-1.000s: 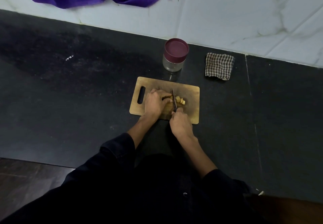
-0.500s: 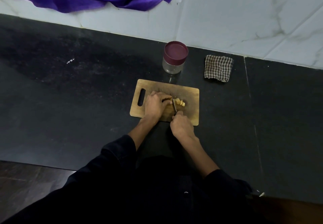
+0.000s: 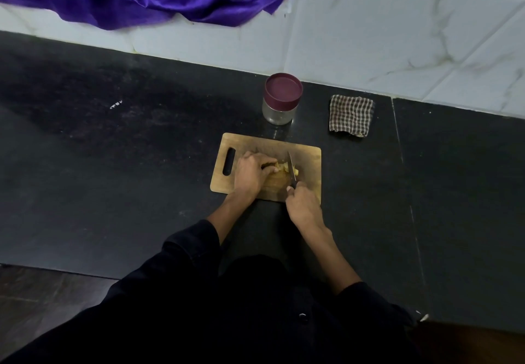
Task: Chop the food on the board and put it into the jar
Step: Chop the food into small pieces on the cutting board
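On the board (image 3: 306, 153), the pale yellow food (image 3: 284, 168) looks small, light and easily cut. The left hand (image 3: 251, 173) pins it with curled fingers while the right hand (image 3: 304, 207) grips the knife (image 3: 292, 169). The loose pieces would likely scatter, so best pinched or scooped together toward the lidded jar (image 3: 281, 98) just beyond.

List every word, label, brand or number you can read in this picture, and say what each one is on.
None can be read. The jar and its maroon lid carry no visible label, and the wooden cutting board, the knife and the checked cloth are plain. A small white mark on the counter is too small to tell whether it is text.
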The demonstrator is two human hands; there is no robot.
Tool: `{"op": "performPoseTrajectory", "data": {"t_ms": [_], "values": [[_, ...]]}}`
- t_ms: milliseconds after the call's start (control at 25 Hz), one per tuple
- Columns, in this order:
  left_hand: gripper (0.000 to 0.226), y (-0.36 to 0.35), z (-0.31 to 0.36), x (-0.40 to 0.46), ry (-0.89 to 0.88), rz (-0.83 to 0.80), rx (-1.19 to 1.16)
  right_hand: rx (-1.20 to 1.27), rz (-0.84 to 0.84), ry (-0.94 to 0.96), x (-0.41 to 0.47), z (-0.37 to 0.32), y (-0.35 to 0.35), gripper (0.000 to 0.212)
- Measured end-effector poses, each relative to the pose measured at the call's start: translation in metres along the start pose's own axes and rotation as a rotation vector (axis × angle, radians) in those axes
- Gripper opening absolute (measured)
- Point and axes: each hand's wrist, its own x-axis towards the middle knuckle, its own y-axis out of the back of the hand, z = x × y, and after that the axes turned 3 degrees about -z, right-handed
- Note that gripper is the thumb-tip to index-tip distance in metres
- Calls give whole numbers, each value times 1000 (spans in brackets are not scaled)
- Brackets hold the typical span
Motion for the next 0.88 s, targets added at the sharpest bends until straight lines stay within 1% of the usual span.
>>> {"op": "performPoseTrajectory", "data": {"t_ms": [240, 360, 440, 560, 880], "values": [[24, 1, 0, -1, -13, -5, -9, -51, -103, -10, -3, -6, -10, 23], [24, 2, 1, -1, -10, 1, 2, -151, -88, 4, -3, -7, -9, 21], [24, 2, 2, -1, -11, 3, -2, -171, -57, -7, -6, -7, -9, 21], [24, 3, 3, -1, 0, -10, -9, -128, -38, -33, -5, -7, -11, 22], [27, 2, 1, -1, 18, -18, -16, -9, -29, -31, -3, -1, -8, 23]]}}
